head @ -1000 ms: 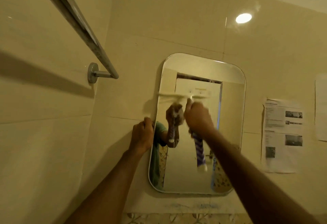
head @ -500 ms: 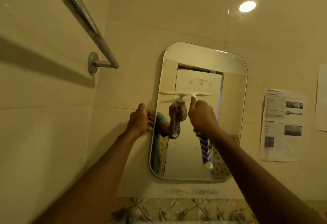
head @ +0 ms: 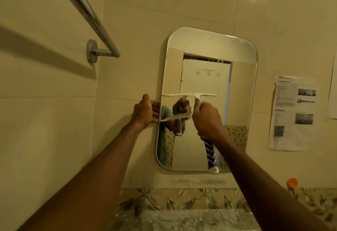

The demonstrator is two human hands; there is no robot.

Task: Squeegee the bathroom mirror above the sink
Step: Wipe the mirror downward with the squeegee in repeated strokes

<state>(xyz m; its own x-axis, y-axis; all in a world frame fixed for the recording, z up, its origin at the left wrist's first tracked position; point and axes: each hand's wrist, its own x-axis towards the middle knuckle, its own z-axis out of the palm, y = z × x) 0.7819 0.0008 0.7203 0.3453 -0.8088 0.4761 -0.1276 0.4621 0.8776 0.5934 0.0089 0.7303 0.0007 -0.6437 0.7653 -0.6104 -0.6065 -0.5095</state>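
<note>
Midway down the rounded frameless wall mirror point(head: 207, 66): right hand point(head: 207, 119) wrapped around the white squeegee with blue-striped handle point(head: 191, 95), blade flat on glass; left hand point(head: 144, 111) gripping the mirror's left edge. Next, probably pulling steadily downward with even pressure.

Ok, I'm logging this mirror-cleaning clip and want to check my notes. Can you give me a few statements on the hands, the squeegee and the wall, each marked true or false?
1. The right hand grips the squeegee. True.
2. The squeegee blade lies near the top edge of the mirror. False: it lies across the mirror about halfway up.
3. The left hand holds the mirror's left edge. True.
4. The towel bar is mounted right of the mirror. False: it is to the left; printed sheets hang on the right.
5. The squeegee handle is striped blue and white. True.
</note>
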